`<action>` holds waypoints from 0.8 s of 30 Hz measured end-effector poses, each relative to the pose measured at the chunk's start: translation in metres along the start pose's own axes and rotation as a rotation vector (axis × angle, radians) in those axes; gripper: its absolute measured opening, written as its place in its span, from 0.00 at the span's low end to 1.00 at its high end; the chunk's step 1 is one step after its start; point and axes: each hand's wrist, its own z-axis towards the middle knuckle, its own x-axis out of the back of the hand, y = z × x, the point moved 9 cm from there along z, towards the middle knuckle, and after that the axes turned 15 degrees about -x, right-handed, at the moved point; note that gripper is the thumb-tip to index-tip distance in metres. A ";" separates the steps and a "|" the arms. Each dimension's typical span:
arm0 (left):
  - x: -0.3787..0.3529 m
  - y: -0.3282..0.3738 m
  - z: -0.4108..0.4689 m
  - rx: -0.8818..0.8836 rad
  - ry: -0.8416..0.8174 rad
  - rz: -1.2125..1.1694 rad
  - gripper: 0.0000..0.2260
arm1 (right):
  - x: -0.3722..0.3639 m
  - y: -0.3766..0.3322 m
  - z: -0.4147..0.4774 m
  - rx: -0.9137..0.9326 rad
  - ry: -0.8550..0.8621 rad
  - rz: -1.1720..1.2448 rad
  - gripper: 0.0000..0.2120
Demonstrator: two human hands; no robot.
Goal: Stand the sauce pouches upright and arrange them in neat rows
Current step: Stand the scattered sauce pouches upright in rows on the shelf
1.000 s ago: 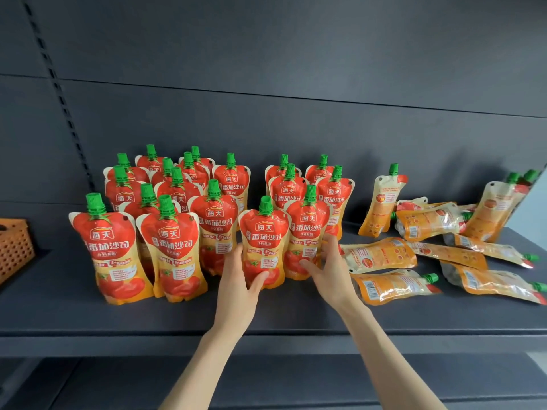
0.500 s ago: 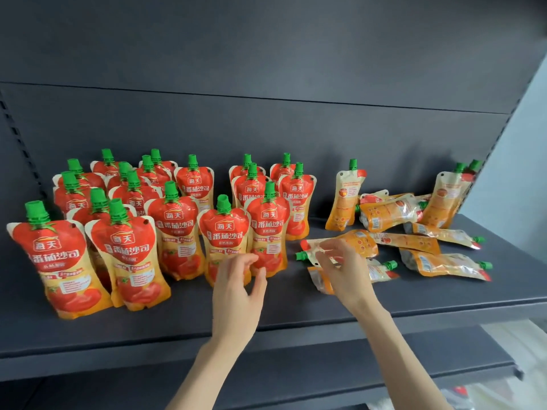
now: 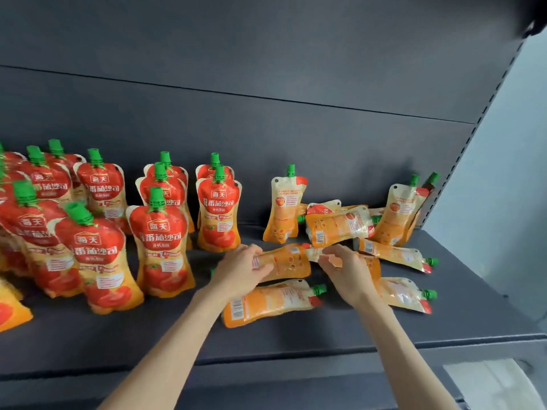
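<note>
Gripping a lying pouch (image 3: 288, 261) at both ends, the person is mid-pickup: the left hand (image 3: 241, 272) curls round its base, and the right hand (image 3: 347, 275) pinches its spout end, though blur softens the fingers. The pouch lies flat on the dark shelf (image 3: 296, 341), back face up, just right of the standing tomato sauce pouches (image 3: 161, 241). The next move likely calls for tipping it onto its base, turning the red face forward and setting it beside the front row. Several more lie scattered to the right, 1 front pouch (image 3: 266, 303) just below the hands. Every pouch is sealed with a green cap, and the printed film hides the sauce inside.
</note>
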 end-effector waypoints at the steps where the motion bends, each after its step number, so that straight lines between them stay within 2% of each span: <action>1: -0.007 -0.002 0.005 0.030 -0.059 0.044 0.22 | 0.001 0.010 0.010 -0.021 -0.035 -0.042 0.12; 4: -0.018 -0.004 0.013 0.082 -0.154 0.190 0.25 | -0.001 0.031 0.034 -0.023 -0.138 -0.227 0.19; 7: -0.022 -0.007 0.013 0.114 -0.228 0.311 0.27 | 0.002 0.035 0.048 0.010 -0.179 -0.326 0.20; 9: -0.019 -0.009 0.015 0.131 -0.239 0.355 0.25 | -0.001 0.035 0.054 0.032 -0.209 -0.325 0.21; 11: -0.010 -0.008 0.019 0.123 -0.175 0.370 0.19 | -0.005 0.033 0.060 0.053 -0.214 -0.356 0.22; 14: 0.000 -0.001 0.025 0.073 -0.098 0.300 0.13 | -0.010 0.032 0.067 0.046 -0.204 -0.402 0.24; 17: -0.003 0.000 0.025 0.066 -0.181 0.177 0.14 | -0.011 0.035 0.071 0.029 -0.227 -0.394 0.26; 20: -0.008 -0.005 0.021 0.093 -0.289 0.108 0.19 | -0.012 0.034 0.072 0.062 -0.288 -0.355 0.22; 24: 0.005 0.004 0.022 0.102 -0.267 -0.014 0.22 | -0.007 0.029 0.068 0.134 -0.330 -0.285 0.15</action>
